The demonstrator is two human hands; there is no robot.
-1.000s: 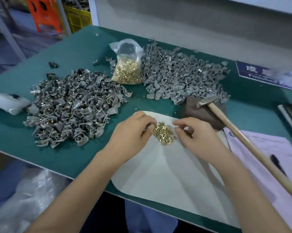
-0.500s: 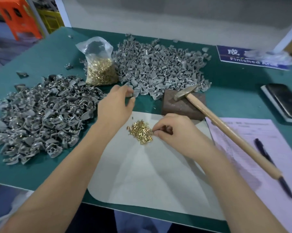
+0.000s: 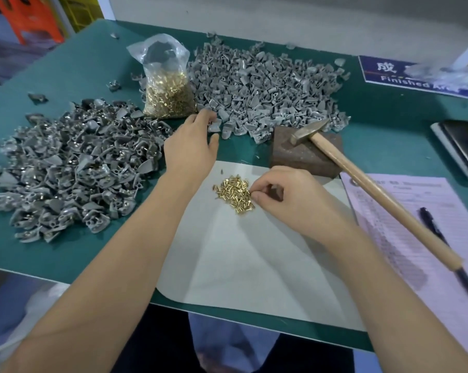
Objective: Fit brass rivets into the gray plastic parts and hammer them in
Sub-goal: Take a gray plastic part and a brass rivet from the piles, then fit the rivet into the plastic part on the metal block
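Brass rivets (image 3: 234, 193) lay in a small loose heap on the pale mat (image 3: 241, 265), just in front of the brown block (image 3: 305, 154). The right hand (image 3: 294, 200) had its fingers curled, thumb and forefinger closed at the heap's right edge — pinching at a rivet, by the look of it, though the rivet itself was too small to make out. The left hand (image 3: 192, 146) reached to the near edge of the far pile of gray plastic parts (image 3: 267, 87), fingertips on a piece there; whether they had closed round it I cannot tell.

This looked like the picking-up step: one part, one rivet. Next the two would need bringing together over the mat, the rivet's shank lined up with the part's hole, before the hammer (image 3: 362, 181) came into it.

The hammer rested with its head on the block and its handle running toward the near right — long axis diagonal. The rivets pointed every way.
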